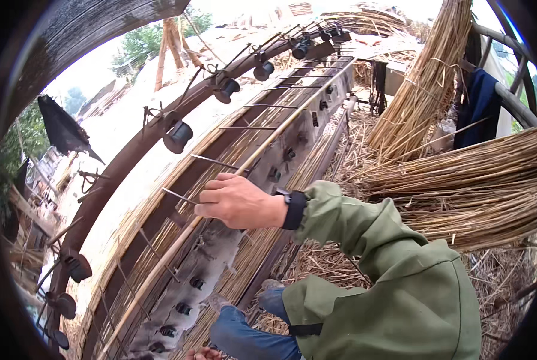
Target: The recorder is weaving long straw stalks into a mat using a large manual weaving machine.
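Note:
My right hand (pixel 238 201), in a green sleeve with a black wristband, has its fingers curled over a long pale reed stalk (pixel 160 264). This stalk runs lengthwise along a long weaving frame, across a row of thin metal rods (pixel 211 161). Beside it lies a grey, worn metal strip (pixel 223 255) with several dark fittings along it. Only the bent fingers of my left hand (pixel 203 354) show at the lower edge, beside my knee; what they hold, if anything, is hidden.
A curved rusty rail (pixel 133 138) carrying several dark spools (pixel 177 137) arches over the frame's far side. A thick reed bundle (pixel 460 186) lies to the right, and another (pixel 427 78) leans upright behind it. Loose straw (pixel 346 135) covers the ground. Dark cloth (pixel 479 108) hangs from a pole.

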A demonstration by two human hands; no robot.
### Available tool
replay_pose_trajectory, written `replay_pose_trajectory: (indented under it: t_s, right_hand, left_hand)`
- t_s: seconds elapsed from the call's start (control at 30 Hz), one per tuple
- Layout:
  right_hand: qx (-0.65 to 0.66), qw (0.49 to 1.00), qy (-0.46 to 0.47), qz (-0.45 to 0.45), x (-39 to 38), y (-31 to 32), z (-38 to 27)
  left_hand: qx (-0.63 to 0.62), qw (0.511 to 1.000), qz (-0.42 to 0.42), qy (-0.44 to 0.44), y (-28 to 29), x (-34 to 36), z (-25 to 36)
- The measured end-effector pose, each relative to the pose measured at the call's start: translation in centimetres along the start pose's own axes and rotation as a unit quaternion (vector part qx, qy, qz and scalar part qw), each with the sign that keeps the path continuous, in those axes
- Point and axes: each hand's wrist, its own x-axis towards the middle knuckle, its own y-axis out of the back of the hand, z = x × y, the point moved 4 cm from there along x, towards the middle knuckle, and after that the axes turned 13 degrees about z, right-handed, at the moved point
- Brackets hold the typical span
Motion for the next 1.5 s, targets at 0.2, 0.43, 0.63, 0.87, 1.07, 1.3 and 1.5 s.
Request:
replay_pose_trajectory:
  t_s: [0.2,0.43,0.63,0.87,1.07,1.3,1.5]
  right_hand:
    - [-0.057,0.988,-0.096,-0.106,-1.1,-5.2,8.3]
    - [-0.092,0.956,-0.247,-0.127,-0.8,-11.6,10.6]
    - [0.045,0.944,-0.245,-0.219,-2.7,-14.3,10.0]
    - [-0.028,0.920,-0.287,-0.266,-1.9,-15.1,11.7]
    - [-0.123,0.942,-0.171,-0.260,-0.8,-14.7,11.3]
    - [-0.129,0.984,-0.063,-0.105,1.4,-10.8,7.9]
    - [-0.143,0.979,-0.064,-0.129,1.7,-12.4,9.7]
  left_hand:
    - [0.106,0.993,-0.027,0.054,-1.7,-1.4,-3.4]
    - [0.150,0.986,-0.016,0.066,-0.8,-0.7,-5.1]
    - [0.162,0.985,-0.010,0.056,-1.7,-0.8,-5.1]
    - [0.185,0.981,-0.013,0.058,-1.9,-0.8,-4.9]
    - [0.182,0.981,-0.029,0.061,-2.2,-0.8,-4.9]
    - [0.195,0.978,-0.012,0.074,-2.2,-0.7,-4.9]
    - [0.195,0.978,-0.010,0.069,-2.5,-0.7,-4.6]
